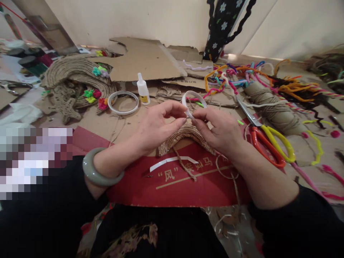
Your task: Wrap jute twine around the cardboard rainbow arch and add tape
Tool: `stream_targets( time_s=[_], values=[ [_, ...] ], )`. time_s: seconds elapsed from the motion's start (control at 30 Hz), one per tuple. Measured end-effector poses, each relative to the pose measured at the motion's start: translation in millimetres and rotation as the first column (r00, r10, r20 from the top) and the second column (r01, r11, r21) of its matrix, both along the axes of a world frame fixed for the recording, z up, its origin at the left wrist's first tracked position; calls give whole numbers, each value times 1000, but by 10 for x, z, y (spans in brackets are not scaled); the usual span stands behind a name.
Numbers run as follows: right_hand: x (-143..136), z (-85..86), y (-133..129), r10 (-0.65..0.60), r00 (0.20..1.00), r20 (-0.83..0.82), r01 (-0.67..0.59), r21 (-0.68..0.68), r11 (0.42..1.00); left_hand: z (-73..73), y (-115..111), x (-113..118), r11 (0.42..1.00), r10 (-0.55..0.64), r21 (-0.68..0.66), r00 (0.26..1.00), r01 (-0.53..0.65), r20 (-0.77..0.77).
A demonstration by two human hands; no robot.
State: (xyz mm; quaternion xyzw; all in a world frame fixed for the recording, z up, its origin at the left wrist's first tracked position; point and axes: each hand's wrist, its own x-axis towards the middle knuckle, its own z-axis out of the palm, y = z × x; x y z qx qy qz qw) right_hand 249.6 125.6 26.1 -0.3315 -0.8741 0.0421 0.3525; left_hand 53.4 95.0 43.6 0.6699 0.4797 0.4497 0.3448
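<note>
While pinched at its loose end between both sets of fingers, tape roll (pixel 194 99) up at centre, its ring standing just far of the fingertips. Left hand (pixel 157 125) closed narrow, thumb and forefinger meeting on the tape end from the left; right hand (pixel 219 130) likewise closed on it from the right, fingertips of the two hands almost touching. Directly below the hands, woven jute arch (pixel 185 138), lying on red card (pixel 177 179) with a white strip (pixel 172 162) near of it.

Cluttered tabletop (pixel 107 123) of brown cardboard. Scissors (pixel 266 139) just right of the right hand, twine spool (pixel 271 107) far of them, pipe cleaners (pixel 242 77) heaped far right. Glue bottle (pixel 143 89) upright far left of the hands, second tape ring (pixel 123 103) flat beside it, jute shapes with pompoms (pixel 77 86) further left. Pale wall (pixel 134 18) at the far edge.

Both forearms angled inward from the near corners, wrists raised, palms turned toward each other. Bangle (pixel 98 168) on the left wrist, black sleeves near.
</note>
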Motion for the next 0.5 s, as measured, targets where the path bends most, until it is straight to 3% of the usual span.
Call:
stream_targets(
  time_s=[0.33, 0.5],
  values=[
    [-22, -24, -13, 13, 1000, 22, -14, 62, 998, 39, -14, 7, 1000, 2, -2, 999, -2, -51],
    [-9, -15, -25, -18, 1000, 2, 18, 92, 996, 14, 12, -7, 999, 28, -45, 999, -26, 41]
  ],
)
